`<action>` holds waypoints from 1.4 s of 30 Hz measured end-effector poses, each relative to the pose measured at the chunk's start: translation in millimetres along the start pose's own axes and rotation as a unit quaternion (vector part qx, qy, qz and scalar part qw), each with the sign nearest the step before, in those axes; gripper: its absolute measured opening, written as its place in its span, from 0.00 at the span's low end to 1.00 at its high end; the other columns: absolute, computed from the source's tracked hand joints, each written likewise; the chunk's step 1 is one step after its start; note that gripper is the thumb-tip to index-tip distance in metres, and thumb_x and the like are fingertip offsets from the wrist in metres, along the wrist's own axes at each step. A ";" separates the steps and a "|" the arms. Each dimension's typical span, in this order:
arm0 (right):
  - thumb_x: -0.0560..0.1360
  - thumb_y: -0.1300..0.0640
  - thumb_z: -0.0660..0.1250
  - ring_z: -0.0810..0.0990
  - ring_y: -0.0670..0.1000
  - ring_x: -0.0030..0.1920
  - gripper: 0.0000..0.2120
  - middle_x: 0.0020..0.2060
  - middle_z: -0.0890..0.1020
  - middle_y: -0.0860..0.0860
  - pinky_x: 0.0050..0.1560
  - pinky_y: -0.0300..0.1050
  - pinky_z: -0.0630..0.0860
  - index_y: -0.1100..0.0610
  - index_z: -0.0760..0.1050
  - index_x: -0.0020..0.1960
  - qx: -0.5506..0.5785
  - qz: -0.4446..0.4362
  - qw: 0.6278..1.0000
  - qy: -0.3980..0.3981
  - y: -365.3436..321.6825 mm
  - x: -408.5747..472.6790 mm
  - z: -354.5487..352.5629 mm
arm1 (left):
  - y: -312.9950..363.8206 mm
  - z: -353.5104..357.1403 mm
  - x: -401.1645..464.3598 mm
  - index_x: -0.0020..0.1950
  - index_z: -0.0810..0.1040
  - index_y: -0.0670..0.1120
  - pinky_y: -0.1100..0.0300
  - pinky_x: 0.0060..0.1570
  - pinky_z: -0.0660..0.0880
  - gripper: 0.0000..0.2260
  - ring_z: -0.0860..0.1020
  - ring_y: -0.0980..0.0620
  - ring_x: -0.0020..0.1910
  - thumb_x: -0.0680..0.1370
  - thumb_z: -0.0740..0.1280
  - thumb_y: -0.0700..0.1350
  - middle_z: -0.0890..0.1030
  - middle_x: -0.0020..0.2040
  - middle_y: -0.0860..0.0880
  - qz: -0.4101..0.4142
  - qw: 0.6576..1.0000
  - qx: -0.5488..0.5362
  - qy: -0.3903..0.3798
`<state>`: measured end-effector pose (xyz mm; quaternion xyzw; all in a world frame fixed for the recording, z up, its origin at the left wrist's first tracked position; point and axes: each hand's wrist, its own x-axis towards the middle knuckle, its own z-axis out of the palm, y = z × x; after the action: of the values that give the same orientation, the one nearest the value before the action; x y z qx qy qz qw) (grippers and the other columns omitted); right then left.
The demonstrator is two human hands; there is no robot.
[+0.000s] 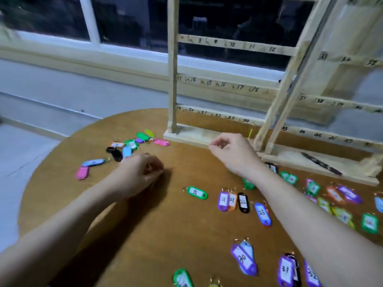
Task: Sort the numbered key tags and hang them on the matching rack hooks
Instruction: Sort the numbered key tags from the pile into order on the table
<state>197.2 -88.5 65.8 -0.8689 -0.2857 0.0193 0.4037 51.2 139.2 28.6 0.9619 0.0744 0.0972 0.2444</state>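
A wooden rack (173, 83) with numbered rails stands at the table's far side; rails marked 13–18 and 19–24 face me. A second rack section (339, 102) leans to its right. Loose key tags (128, 145) lie in a pile at the far left. Sorted tags lie in rows on the right, among them green 20 (196, 192), black 22 (243, 202), blue 23 (262, 213) and purple 30 (243, 259). My left hand (141, 172) rests curled on the table beside the pile, blurred. My right hand (234, 154) hovers before the rack's base, fingers curled, thumb at fingertips, nothing visible in it.
The round brown table (128, 220) stands below a window with a white sill (83, 48). A dark pen-like object (320, 163) lies on the rack's base at the right. A thin yellow strip (250, 134) sticks up behind my right hand. Two pink tags (83, 172) lie apart.
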 end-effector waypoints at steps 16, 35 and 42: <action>0.80 0.41 0.65 0.78 0.56 0.57 0.18 0.55 0.81 0.51 0.50 0.48 0.73 0.44 0.79 0.67 -0.223 -0.064 0.968 -0.092 -25.1 82.8 118.2 | -72.1 -7.1 -7.2 0.46 0.81 0.52 0.44 0.51 0.74 0.03 0.73 0.53 0.44 0.77 0.74 0.48 0.75 0.44 0.58 -0.045 0.985 0.000 0.168; 0.77 0.62 0.67 0.79 0.48 0.30 0.08 0.36 0.86 0.54 0.28 0.39 0.73 0.62 0.84 0.43 0.126 0.139 0.976 -0.108 -15.1 43.0 75.4 | -36.7 8.3 13.7 0.45 0.74 0.51 0.59 0.40 0.65 0.07 0.76 0.56 0.42 0.83 0.62 0.46 0.80 0.41 0.53 -0.075 0.973 -0.148 0.158; 0.77 0.66 0.68 0.81 0.47 0.31 0.06 0.37 0.85 0.58 0.33 0.36 0.78 0.66 0.83 0.46 0.175 0.135 0.971 -0.093 -6.0 34.0 73.2 | -31.8 9.0 53.0 0.45 0.82 0.47 0.67 0.38 0.71 0.07 0.76 0.60 0.36 0.82 0.67 0.45 0.82 0.37 0.54 -0.062 0.959 -0.253 0.116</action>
<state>203.4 -17.5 27.5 -0.8099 -0.1945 0.2042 0.5144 101.6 172.8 13.5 0.8445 0.1344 0.2084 0.4747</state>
